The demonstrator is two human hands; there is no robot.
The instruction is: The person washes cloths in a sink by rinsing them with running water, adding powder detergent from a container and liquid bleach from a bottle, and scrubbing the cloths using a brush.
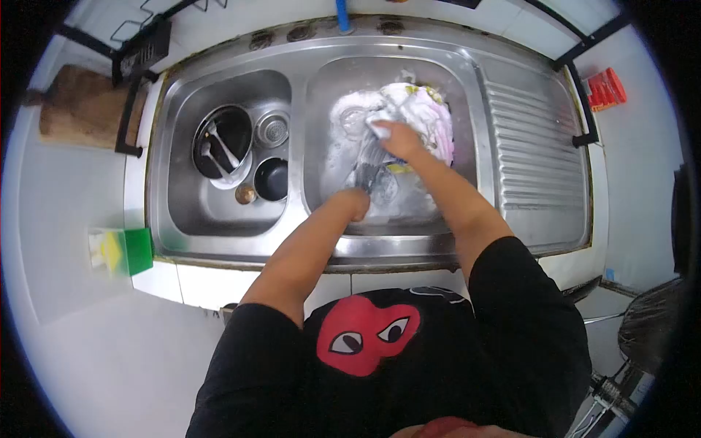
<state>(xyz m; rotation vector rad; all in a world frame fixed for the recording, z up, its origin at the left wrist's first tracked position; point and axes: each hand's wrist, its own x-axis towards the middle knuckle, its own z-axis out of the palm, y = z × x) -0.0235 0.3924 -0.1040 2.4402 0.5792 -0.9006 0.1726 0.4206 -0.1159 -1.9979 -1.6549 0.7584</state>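
Both my hands are inside the right sink basin (320, 157). My right hand (398, 140) is closed on a pale, soapy scrubber (379, 125), held against a foamy grey utensil that looks like a spatula (374, 151). Near the front of the basin, my left hand (355, 203) is closed around the dark handle (364, 179) of that utensil. White suds and a foam-covered, pink-and-white patterned item (436, 120) lie beside and beyond my right hand. Foam partly hides the other things under the utensil.
The left basin (219, 87) holds a dark pan (232, 131) with spoons, a small black pot (272, 179) and a small brown cup (245, 193). A ribbed drainboard (537, 146) is at the right, a wooden board (80, 106) at the left, and a blue tap (342, 14) behind.
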